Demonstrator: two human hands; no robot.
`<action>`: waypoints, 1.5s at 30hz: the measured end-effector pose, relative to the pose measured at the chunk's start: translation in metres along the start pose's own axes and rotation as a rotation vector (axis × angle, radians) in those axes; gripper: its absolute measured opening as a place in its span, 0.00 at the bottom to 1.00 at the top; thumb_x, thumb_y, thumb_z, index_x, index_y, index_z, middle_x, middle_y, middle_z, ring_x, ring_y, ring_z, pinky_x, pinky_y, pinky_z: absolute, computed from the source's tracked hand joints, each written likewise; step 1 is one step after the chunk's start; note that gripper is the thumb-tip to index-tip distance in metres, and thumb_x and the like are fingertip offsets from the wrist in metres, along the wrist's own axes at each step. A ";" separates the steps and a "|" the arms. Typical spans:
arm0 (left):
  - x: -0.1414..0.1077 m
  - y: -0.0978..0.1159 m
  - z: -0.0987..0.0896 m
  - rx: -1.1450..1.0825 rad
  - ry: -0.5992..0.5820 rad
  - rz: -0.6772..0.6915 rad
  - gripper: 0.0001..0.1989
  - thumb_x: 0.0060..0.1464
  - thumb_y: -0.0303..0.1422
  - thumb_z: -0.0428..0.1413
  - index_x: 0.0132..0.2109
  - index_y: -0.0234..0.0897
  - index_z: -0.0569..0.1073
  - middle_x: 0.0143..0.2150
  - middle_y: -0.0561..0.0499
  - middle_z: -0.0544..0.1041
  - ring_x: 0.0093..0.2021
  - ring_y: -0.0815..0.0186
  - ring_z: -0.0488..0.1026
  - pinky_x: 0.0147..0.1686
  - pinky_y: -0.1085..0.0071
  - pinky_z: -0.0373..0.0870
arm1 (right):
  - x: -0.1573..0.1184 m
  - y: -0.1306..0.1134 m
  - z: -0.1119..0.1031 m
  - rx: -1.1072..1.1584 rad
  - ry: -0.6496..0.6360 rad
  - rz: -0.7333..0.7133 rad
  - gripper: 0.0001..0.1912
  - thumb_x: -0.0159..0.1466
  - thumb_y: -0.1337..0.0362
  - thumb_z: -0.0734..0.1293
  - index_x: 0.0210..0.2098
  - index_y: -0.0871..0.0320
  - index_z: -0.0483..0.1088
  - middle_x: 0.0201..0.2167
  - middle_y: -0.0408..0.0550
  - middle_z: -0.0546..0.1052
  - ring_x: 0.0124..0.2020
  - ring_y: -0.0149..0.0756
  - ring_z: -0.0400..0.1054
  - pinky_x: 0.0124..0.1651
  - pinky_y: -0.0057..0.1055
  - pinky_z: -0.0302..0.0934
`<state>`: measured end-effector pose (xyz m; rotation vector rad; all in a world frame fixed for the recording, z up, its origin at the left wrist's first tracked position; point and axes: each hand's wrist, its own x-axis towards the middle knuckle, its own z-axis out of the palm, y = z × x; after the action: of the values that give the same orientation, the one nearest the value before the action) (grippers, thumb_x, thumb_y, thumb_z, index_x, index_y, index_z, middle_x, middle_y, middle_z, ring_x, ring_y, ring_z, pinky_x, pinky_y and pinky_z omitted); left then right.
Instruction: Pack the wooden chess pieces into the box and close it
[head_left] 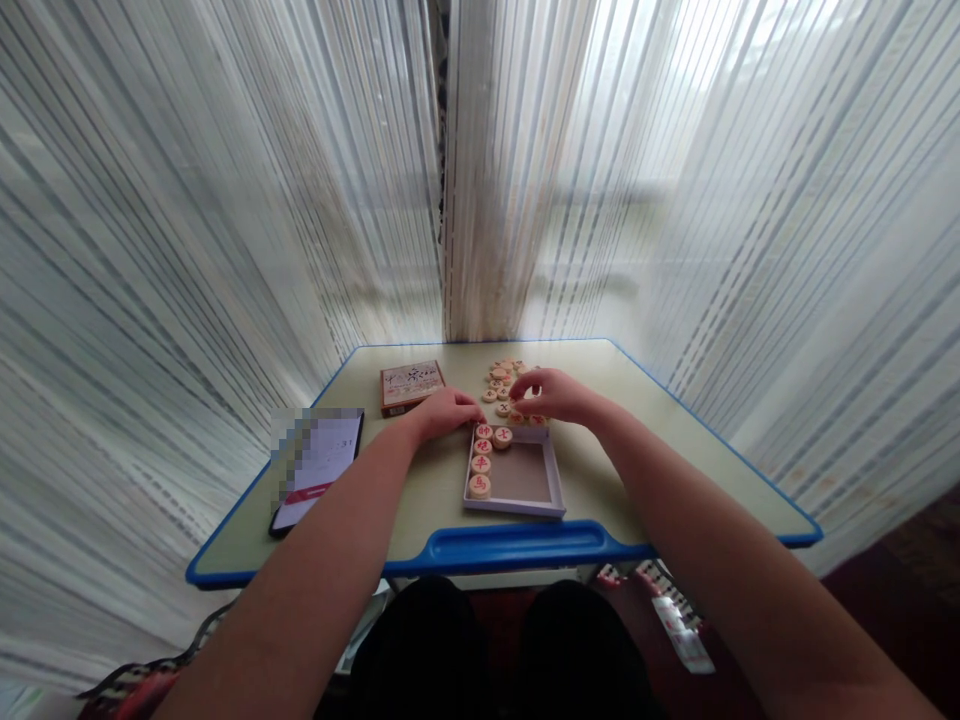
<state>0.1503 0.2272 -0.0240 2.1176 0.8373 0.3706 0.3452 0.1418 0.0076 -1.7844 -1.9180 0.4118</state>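
Note:
On the table, a shallow white box tray (556, 482) holds xiangqi pieces with red characters. A column of them, including a lower piece (480, 487), lines its left side, and another piece (502, 438) lies beside the top of the column. My left hand (448, 408) has its fingers drawn together at the tray's far left corner, touching it. Beyond the tray's far edge, my right hand (556, 394) reaches in with curled fingers closed at a light wooden piece among the loose ones; the fingers partly hide it. Further loose pieces (501, 375) lie in a cluster past that hand.
A brown printed box (411, 386) lies at the back left. A phone (319, 475) with a lit screen is near the left edge. The pale table (645, 440) has a blue rim and a blue front groove (517, 543). Striped sheer curtains (480, 180) hang behind.

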 end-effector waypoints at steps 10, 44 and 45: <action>0.000 0.000 -0.002 -0.018 -0.001 -0.021 0.12 0.40 0.35 0.53 0.28 0.33 0.78 0.25 0.53 0.75 0.29 0.68 0.68 0.32 0.75 0.63 | -0.029 -0.032 -0.015 -0.039 -0.395 -0.038 0.11 0.47 0.62 0.69 0.32 0.54 0.76 0.28 0.42 0.75 0.28 0.30 0.65 0.30 0.25 0.56; 0.005 -0.006 0.005 0.008 0.196 0.053 0.14 0.44 0.33 0.48 0.26 0.31 0.76 0.24 0.49 0.76 0.27 0.68 0.70 0.31 0.73 0.64 | -0.010 -0.001 0.001 -0.433 -0.211 0.024 0.05 0.53 0.67 0.62 0.30 0.58 0.66 0.28 0.45 0.71 0.26 0.30 0.60 0.25 0.25 0.47; 0.005 -0.006 0.004 0.019 0.203 0.056 0.14 0.44 0.33 0.48 0.26 0.31 0.77 0.24 0.49 0.76 0.27 0.68 0.70 0.31 0.73 0.64 | -0.009 -0.001 0.002 -0.436 -0.197 0.020 0.05 0.53 0.67 0.62 0.30 0.58 0.66 0.28 0.45 0.71 0.26 0.30 0.60 0.25 0.24 0.47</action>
<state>0.1537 0.2307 -0.0313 2.1494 0.9010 0.6180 0.3439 0.1330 0.0048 -2.0998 -2.2624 0.1881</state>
